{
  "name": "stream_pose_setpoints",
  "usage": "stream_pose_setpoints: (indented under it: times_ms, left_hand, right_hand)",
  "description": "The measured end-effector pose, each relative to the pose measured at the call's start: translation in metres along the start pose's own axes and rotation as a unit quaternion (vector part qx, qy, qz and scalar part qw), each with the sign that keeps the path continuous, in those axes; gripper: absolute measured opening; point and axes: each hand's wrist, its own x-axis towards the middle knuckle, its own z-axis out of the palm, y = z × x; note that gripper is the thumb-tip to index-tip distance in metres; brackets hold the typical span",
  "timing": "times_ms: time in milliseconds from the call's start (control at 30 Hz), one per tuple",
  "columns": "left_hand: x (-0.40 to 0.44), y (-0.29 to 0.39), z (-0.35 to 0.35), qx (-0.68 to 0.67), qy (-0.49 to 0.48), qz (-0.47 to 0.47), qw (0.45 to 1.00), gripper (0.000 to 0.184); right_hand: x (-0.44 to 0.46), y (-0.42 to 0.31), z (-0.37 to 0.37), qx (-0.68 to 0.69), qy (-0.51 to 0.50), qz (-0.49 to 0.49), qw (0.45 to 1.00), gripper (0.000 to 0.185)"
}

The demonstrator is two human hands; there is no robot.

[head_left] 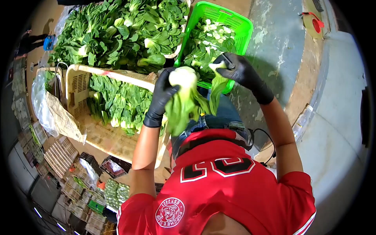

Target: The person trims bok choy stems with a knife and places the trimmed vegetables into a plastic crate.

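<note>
A bok choy head [183, 80] with a pale base is in my left hand [161, 96], gloved in black, its leaves hanging down. My right hand [242, 74], also in a black glove, pinches a single bok choy leaf [217, 89] just to the right of the head. Behind my right hand stands a bright green basket [246, 33] with loose leaves and pale pieces in it. To the left, a cream crate [113, 143] holds rows of bok choy [121, 98]. Beyond it lies a large heap of bok choy [117, 35].
A clear plastic bag [41, 102] and cardboard [64, 117] hang at the cream crate's left end. Stacked crates [60, 154] stand at lower left. A clear bottle [302, 121] and a black cable [270, 137] lie on the right. Part of a person [29, 41] shows at far left.
</note>
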Motion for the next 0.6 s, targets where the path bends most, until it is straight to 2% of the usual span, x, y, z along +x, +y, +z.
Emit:
stream_pose_setpoints:
  times_ms: [33, 67, 100, 133, 167, 200, 233, 300, 333, 367, 400, 433, 467, 500, 533, 567, 600]
  left_hand:
    - [-0.004, -0.023, -0.015, -0.103, 0.003, -0.017, 0.994, 0.041]
    - [-0.004, -0.054, -0.034, -0.095, 0.059, -0.036, 0.993, 0.05]
    - [-0.006, -0.055, -0.037, -0.169, 0.093, -0.05, 0.98, 0.049]
    - [-0.005, -0.047, -0.035, -0.242, 0.128, -0.058, 0.96, 0.049]
    - [-0.006, -0.039, -0.029, -0.393, 0.133, -0.057, 0.908, 0.039]
    - [-0.008, -0.036, -0.037, -0.293, 0.145, -0.018, 0.945, 0.031]
    - [-0.007, -0.033, -0.045, -0.189, 0.155, 0.021, 0.969, 0.023]
    - [-0.002, -0.028, -0.062, 0.025, 0.166, 0.091, 0.982, 0.012]
    - [0.001, -0.021, -0.066, 0.13, 0.168, 0.122, 0.969, 0.014]
    - [-0.003, -0.017, -0.063, 0.025, 0.162, 0.094, 0.982, 0.017]
    - [-0.006, -0.007, -0.058, -0.081, 0.162, 0.066, 0.981, 0.02]
    - [-0.016, -0.002, -0.055, -0.259, 0.122, -0.004, 0.958, 0.017]
    - [-0.026, 0.003, -0.052, -0.427, 0.111, -0.083, 0.894, 0.021]
    - [-0.036, -0.017, -0.068, -0.463, 0.085, -0.136, 0.872, 0.032]
    - [-0.04, -0.004, -0.072, -0.497, 0.059, -0.18, 0.847, 0.047]
    - [-0.054, 0.009, -0.061, -0.249, 0.083, -0.03, 0.965, 0.05]
    - [-0.055, 0.027, -0.063, -0.205, 0.109, -0.022, 0.972, 0.049]
  right_hand:
    - [0.001, 0.007, 0.0, -0.027, 0.033, -0.022, 0.999, 0.038]
    - [0.001, 0.021, 0.0, -0.093, 0.057, 0.028, 0.994, 0.039]
    - [0.001, 0.031, 0.0, -0.152, 0.079, 0.039, 0.984, 0.04]
    - [0.002, 0.035, 0.001, -0.179, 0.102, 0.044, 0.978, 0.039]
    - [0.002, 0.037, 0.004, -0.205, 0.126, 0.05, 0.969, 0.038]
    - [0.005, 0.026, 0.006, -0.214, 0.121, 0.069, 0.967, 0.035]
    - [0.008, 0.025, 0.013, -0.138, 0.108, 0.069, 0.982, 0.033]
    - [0.012, 0.026, 0.031, 0.013, 0.08, 0.072, 0.994, 0.03]
    - [0.02, 0.005, 0.04, 0.051, 0.053, 0.042, 0.996, 0.023]
    - [0.026, -0.003, 0.052, 0.146, 0.003, 0.115, 0.982, 0.02]
    - [0.038, -0.041, 0.059, 0.255, -0.056, 0.161, 0.952, 0.021]
    - [0.05, -0.045, 0.072, 0.26, -0.092, 0.148, 0.95, 0.027]
    - [0.061, -0.05, 0.086, 0.265, -0.129, 0.136, 0.946, 0.032]
    - [0.075, -0.081, 0.09, 0.294, -0.171, 0.148, 0.929, 0.037]
    - [0.08, -0.081, 0.103, 0.287, -0.169, 0.093, 0.938, 0.037]
    - [0.089, -0.072, 0.121, 0.249, -0.178, 0.025, 0.952, 0.039]
    - [0.097, -0.063, 0.139, 0.212, -0.18, -0.044, 0.96, 0.041]
